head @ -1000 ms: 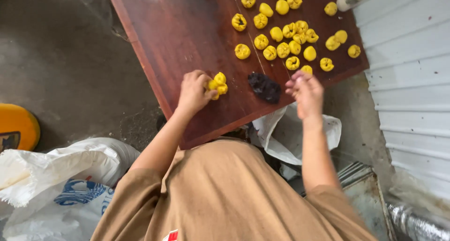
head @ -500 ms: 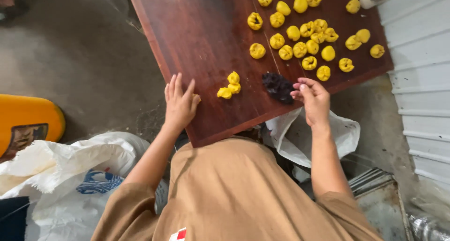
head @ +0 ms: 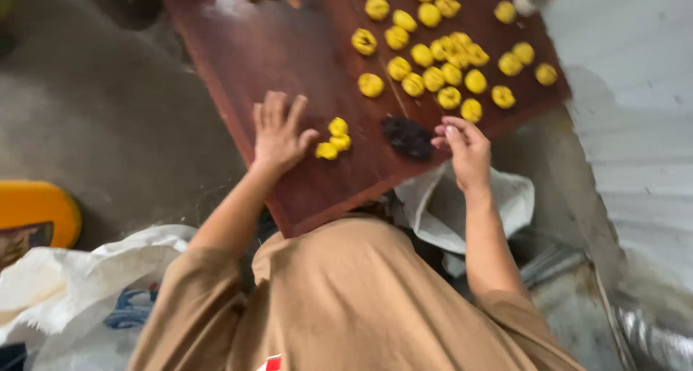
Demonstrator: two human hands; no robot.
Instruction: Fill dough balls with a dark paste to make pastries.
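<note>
A small cluster of three yellow dough pieces [head: 333, 138] lies on the dark brown wooden board [head: 289, 46], near its lower edge, and just to the right of it sits a dark mound of filling [head: 408, 136] — blackish, lumpy, too blurred to name more closely. The left hand [head: 278, 133] rests flat on the board beside the cluster, fingers spread wide and holding nothing; its thumb tip is close to the lowest yellow piece, perhaps touching it. The right hand [head: 465, 147] hovers at the right edge of the dark mound with fingertips drawn together in a pinch; whether a bit of the filling is between them cannot be told.

The step in hand looks like portioning — taking filling from the mound. Working a yellow piece would call for the flat left hand to close on one from the cluster.

Farther up the board, many more shaped yellow pieces [head: 440, 75] lie in loose rows. Below the board are a crumpled white bag [head: 440, 212], a white sack [head: 72, 284] at left and a yellow container [head: 36, 212] on the grey floor.
</note>
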